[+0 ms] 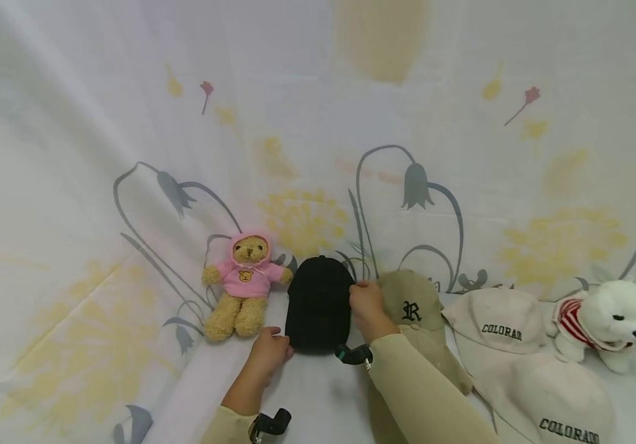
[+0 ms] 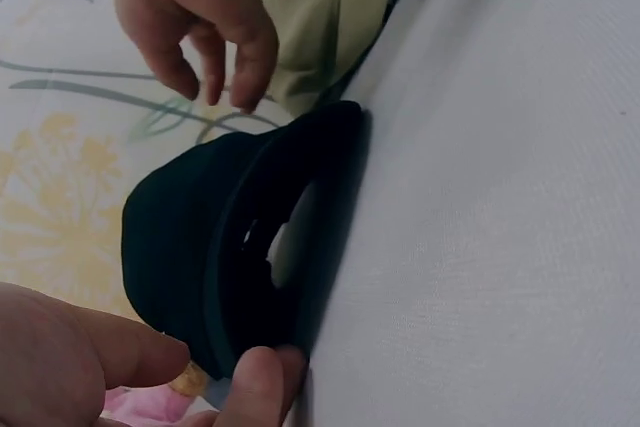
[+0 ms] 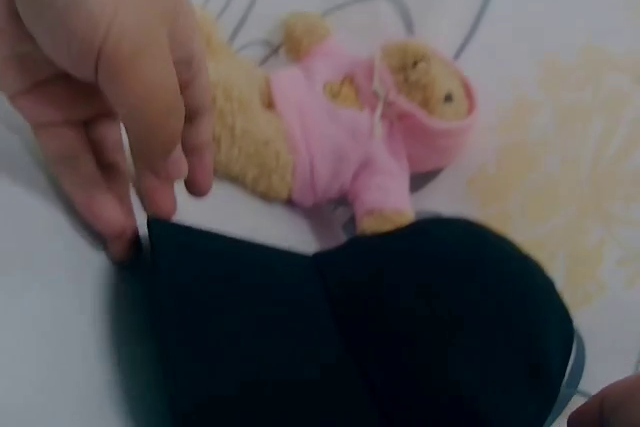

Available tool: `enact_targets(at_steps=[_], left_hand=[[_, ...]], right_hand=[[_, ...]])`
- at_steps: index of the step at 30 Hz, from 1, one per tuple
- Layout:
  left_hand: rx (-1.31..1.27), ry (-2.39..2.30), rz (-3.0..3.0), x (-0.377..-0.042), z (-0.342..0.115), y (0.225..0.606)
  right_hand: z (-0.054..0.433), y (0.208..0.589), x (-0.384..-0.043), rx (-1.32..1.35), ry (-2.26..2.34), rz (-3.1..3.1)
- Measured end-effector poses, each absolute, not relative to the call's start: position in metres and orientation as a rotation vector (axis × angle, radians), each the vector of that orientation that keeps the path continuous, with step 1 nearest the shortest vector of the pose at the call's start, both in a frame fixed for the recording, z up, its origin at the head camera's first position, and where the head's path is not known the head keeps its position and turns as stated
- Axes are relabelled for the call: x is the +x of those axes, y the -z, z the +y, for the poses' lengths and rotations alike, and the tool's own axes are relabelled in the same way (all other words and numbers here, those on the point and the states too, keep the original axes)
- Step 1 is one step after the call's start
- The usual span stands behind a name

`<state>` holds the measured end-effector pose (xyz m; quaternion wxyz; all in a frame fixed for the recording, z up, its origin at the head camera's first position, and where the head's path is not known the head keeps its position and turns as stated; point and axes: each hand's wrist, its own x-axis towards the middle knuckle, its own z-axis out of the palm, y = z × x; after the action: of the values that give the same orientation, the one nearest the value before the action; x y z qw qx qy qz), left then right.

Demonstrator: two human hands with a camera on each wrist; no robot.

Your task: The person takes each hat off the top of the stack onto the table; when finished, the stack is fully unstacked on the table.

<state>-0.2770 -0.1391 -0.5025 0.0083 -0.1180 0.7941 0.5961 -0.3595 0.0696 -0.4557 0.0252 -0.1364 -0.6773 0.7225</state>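
A black baseball cap (image 1: 319, 302) lies between the two hands on the white cloth, brim toward me. My left hand (image 1: 269, 350) pinches the near left corner of the brim; thumb and fingers meet round that corner in the right wrist view. On the cap's right side is my right hand (image 1: 369, 306). In the left wrist view this right hand (image 2: 200, 12) has loosely bent fingers pointing down, a little apart from the cap. The cap's hollow underside shows in that view.
Left of the cap, a teddy bear (image 1: 242, 280) in a pink hoodie leans on the flowered curtain (image 1: 306, 123). To the right lie a khaki cap (image 1: 412, 302), partly behind my right arm, two cream "COLORADO" caps (image 1: 498, 314) and a white plush dog (image 1: 609, 317).
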Motion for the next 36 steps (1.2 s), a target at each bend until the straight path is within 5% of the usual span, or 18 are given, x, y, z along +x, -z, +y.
enact_targets(at_steps=[36], left_hand=[[-0.340, -2.089, 2.311, -0.277, -0.143, 0.511]], right_hand=[[0.076, 0.502, -0.383, -0.320, -2.045, -2.313]])
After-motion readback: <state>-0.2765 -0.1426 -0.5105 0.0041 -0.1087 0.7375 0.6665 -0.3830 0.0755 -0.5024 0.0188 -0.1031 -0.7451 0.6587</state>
